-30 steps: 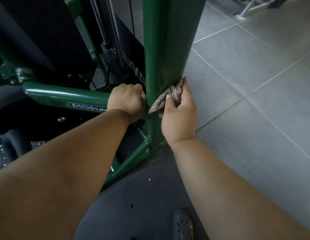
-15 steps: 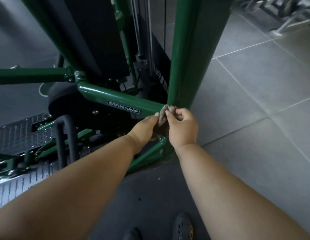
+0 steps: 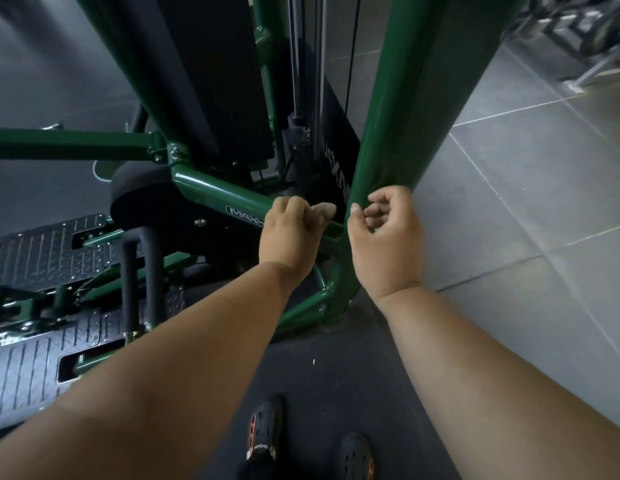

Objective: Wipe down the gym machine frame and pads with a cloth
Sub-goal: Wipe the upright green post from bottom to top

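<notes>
A: Standing before us is the green upright post (image 3: 405, 109) of the gym machine, very wide, on the tiled floor (image 3: 530, 209).

B: And the sloped green tube (image 3: 215, 192) with the white label?

A: It meets the post low down, above the black seat pad (image 3: 142, 199).

B: Where is the cloth (image 3: 323, 211)?

A: It lies on the sloped tube, just beside the post. The left hand (image 3: 289, 233) grips it, with fingers curled over it.

B: The right hand (image 3: 386, 237)?

A: Its fingers are curled and carry nothing; the thumb touches the post edge. Two dark shoes (image 3: 263, 427) are on the rubber mat (image 3: 322, 368).
</notes>
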### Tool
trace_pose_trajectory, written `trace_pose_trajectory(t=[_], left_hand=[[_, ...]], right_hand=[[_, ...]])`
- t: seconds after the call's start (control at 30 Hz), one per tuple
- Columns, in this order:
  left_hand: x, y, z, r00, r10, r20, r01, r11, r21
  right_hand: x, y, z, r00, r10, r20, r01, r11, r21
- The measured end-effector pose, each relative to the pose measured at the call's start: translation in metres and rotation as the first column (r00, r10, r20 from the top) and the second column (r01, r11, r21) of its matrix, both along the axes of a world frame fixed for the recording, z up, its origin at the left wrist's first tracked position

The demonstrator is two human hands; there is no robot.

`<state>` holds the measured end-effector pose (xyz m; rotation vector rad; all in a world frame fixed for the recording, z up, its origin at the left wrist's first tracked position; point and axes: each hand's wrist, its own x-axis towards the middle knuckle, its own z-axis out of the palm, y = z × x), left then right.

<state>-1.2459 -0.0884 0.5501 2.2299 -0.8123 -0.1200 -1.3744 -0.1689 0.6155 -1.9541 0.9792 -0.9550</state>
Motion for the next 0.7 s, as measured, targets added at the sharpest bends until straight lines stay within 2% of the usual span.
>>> trace_pose_trajectory(t=[0.07, 0.17, 0.27, 0.33, 0.47, 0.6, 0.7], left_hand=[[0.008, -0.008, -0.006, 0.991, -0.114, 0.072, 0.112, 0.993, 0.020], [0.029, -0.018, -0.007, 0.969, -0.243, 0.053, 0.233, 0.962, 0.145], [0.040, -0.021, -0.004, 0.858, -0.513, 0.033, 0.488, 0.833, 0.261], [0.045, -0.022, -0.003, 0.806, -0.593, -0.005, 0.572, 0.775, 0.270], [0.059, -0.034, -0.011, 0.786, -0.607, -0.117, 0.615, 0.747, 0.251], [0.067, -0.051, -0.021, 0.761, -0.631, -0.150, 0.630, 0.665, 0.401], [0.071, -0.057, -0.022, 0.706, -0.704, -0.069, 0.612, 0.559, 0.560]], right_hand=[[-0.001, 0.001, -0.003, 0.999, -0.013, -0.039, 0.010, 0.997, -0.070], [-0.001, 0.004, -0.005, 0.992, -0.008, -0.128, -0.015, 0.985, -0.174], [-0.006, -0.001, 0.000, 0.983, -0.027, -0.183, -0.025, 0.961, -0.277], [-0.008, -0.005, 0.006, 0.970, -0.038, -0.238, -0.055, 0.927, -0.371], [-0.001, -0.004, 0.026, 0.952, -0.006, -0.307, -0.184, 0.788, -0.587], [0.010, -0.004, 0.053, 0.869, 0.016, -0.495, -0.404, 0.602, -0.689], [0.014, -0.007, 0.073, 0.776, -0.103, -0.623, -0.532, 0.424, -0.733]])
